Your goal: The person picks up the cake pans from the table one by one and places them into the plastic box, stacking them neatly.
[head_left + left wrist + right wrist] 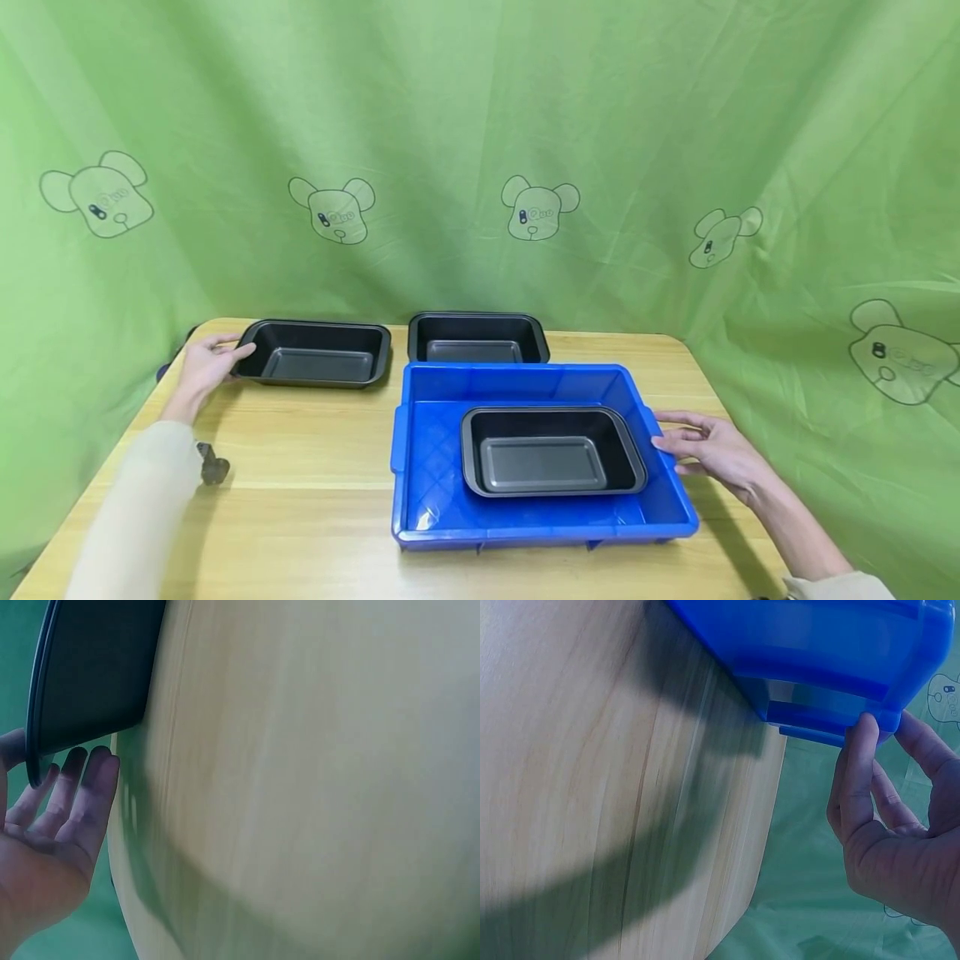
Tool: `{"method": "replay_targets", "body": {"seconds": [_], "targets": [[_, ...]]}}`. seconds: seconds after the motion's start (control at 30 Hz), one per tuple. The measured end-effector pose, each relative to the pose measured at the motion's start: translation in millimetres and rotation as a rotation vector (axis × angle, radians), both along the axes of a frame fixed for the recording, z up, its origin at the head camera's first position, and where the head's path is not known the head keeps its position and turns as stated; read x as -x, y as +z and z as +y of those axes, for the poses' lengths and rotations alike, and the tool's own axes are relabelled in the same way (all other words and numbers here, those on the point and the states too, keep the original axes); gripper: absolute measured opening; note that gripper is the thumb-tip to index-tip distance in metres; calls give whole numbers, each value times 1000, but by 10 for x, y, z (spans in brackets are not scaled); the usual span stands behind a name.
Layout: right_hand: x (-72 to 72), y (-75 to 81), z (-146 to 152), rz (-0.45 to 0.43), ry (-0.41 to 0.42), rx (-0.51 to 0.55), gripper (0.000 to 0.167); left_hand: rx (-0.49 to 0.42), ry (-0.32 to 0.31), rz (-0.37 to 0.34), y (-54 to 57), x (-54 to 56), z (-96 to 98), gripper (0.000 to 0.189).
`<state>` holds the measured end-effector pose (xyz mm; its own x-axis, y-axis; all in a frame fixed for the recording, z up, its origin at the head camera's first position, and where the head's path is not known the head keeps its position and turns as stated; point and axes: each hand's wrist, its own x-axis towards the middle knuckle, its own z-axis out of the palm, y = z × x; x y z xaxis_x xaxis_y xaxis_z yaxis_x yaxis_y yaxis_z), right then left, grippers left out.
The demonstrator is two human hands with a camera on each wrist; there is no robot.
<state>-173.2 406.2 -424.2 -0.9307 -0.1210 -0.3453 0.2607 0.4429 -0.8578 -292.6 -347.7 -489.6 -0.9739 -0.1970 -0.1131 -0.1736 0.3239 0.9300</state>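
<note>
A dark loaf pan [318, 364] is at the back left of the table. My left hand [208, 367] holds its left end, thumb over the rim and fingers beneath; in the left wrist view the fingers [88, 780] lie close to the pan's outer wall [97, 671]. A second loaf pan [555, 462] sits inside a blue plastic bin [435, 537], towards its right side. At the bin's right edge, my right hand [716, 454] grips the rim; the right wrist view shows fingertips [864, 727] under the bin's lip.
Behind the bin stands a third loaf pan [480, 333], its front partly hidden by the bin's back wall. The wooden table [300, 500] is bordered by a green curtain [435, 100] with bear-head drawings. A small dark object [213, 467] appears beside the left sleeve.
</note>
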Motion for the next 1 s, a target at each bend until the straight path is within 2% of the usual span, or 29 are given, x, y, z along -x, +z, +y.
{"method": "replay_targets", "body": {"seconds": [0.2, 0.43, 0.7, 0.83, 1.0], "targets": [[-3, -5, 11, 0, 3, 5, 69, 120, 15, -25, 3, 56, 28, 72], [7, -18, 10, -3, 2, 1, 70, 116, -8, -23, 8, 66, 21, 70], [16, -32, -5, 0, 8, 6, 72, 153, 12, -72, 72, 38, -8, 68], [13, -26, 3, -3, 1, -1, 71, 99, -12, -85, 60, 32, -28, 69], [3, -17, 7, -2, 5, 6, 72, -26, -57, -94, 73, 1, -40, 71]]}}
